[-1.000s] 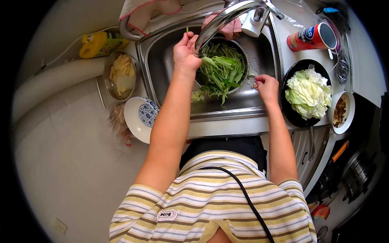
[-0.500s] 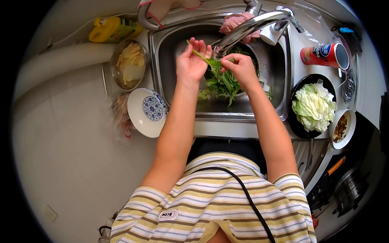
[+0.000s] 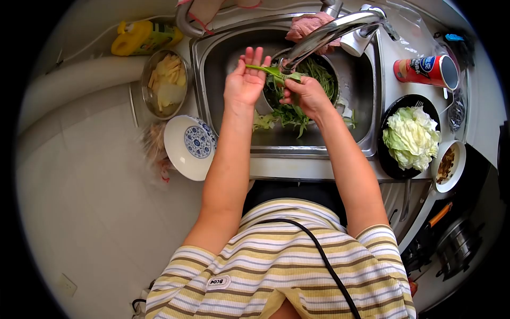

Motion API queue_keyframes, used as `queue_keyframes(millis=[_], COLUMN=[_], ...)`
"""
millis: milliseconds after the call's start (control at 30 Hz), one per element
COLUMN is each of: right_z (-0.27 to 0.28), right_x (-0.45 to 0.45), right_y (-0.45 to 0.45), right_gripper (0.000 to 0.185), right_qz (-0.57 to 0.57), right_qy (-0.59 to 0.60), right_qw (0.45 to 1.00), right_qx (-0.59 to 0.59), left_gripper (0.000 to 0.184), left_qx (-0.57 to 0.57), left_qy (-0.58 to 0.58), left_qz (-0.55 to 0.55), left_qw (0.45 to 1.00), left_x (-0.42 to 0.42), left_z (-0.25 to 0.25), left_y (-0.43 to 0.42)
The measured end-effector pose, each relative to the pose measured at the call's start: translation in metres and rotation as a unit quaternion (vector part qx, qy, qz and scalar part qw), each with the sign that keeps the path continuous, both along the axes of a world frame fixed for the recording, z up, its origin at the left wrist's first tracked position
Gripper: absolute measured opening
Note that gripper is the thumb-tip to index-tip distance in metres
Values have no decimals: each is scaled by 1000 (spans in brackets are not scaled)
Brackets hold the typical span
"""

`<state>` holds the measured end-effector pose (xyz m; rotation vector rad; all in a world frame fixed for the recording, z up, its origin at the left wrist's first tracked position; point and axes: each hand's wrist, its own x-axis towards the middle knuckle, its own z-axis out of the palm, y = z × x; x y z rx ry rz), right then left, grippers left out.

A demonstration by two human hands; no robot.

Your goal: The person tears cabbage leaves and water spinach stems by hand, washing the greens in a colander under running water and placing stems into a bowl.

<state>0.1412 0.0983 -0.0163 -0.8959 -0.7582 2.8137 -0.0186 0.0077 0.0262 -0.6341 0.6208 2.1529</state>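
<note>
Swung closer to level since the earlier view, the leafy stem [image 3: 272, 70] now reaches across from one hand to the other, just beside the mouth of the faucet [image 3: 325, 38] and above the sink [image 3: 220, 48]. The right hand [image 3: 309, 97] has turned a little; its thumb and forefinger pinch the leafy end. The left hand [image 3: 245, 85] faces palm up, fingers spread, with the stem's thin end lying across them near the thumb; whether that thumb presses is unclear. Below, a heap of greens [image 3: 321, 73] fills a round vessel [image 3: 337, 87]. A light pinch near the leaf base should spare the tender blade, while the open left fingers should steady the stem without creasing it.
</note>
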Motion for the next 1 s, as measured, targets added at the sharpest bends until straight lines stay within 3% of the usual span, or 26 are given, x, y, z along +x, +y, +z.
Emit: queue_keyframes(millis=[133, 233, 300, 333, 367, 433, 467, 533, 567, 633, 700, 733, 833, 867, 933, 1000], right_z=[-2, -7, -20, -31, -43, -43, -62, -58, -56, -59, -60, -61, -53, -57, -74, -104], right_x=[30, 59, 81, 93, 102, 110, 114, 102, 94, 81, 67, 58, 28, 15, -7, -25], right_y=[12, 18, 21, 20, 17, 9, 2, 4, 5, 7, 9, 6, 5, 3, 0, -5], right_gripper=[10, 11, 14, 19, 19, 27, 28, 28, 27, 20, 14, 10, 13, 18, 20, 21], right_qz=[-38, -74, -43, 1, -1, 121, 108, 102, 97, 97, 122, 59, 74, 104, 145, 223], right_qy=[-35, -68, -229, -266, -269, -343, -321, -332, -343, -359, -353, -348, -312, -325, -328, -342], right_qw=[999, 995, 961, 933, 931, 826, 719, 712, 705, 706, 576, 542, 592, 671, 683, 681], right_qx=[1, 15, 146, 243, 245, 430, 607, 610, 613, 603, 727, 763, 740, 658, 636, 607], left_gripper=[18, 18, 16, 16, 16, 18, 18, 20, 20, 22, 25, 25, 21, 18, 18, 18], left_qx=[-34, 2, -2, 52, 54, -99, -99, -231, -231, -224, -224, -213, -201, -180, -159, -172], left_qy=[6, -9, 6, 21, 18, 181, 181, 318, 321, 429, 416, 414, 394, 391, 340, 342], left_qz=[29, 0, -24, -71, -72, -248, -248, -363, -363, -397, -412, -427, -452, -442, -420, -406], left_qw=[999, 1000, 1000, 996, 996, 947, 946, 845, 844, 780, 779, 775, 775, 787, 826, 830], left_x=[-16, -16, -11, -4, 4, 31, 41, 54, 51, 46, 44, 46, 48, 48, 45, 43], left_z=[7, 5, -2, -4, -8, -2, 3, 11, 8, 9, 15, 20, 17, 17, 31, 34], left_y=[-6, -7, -7, -5, 0, 20, 27, 39, 39, 38, 34, 34, 32, 32, 32, 25])
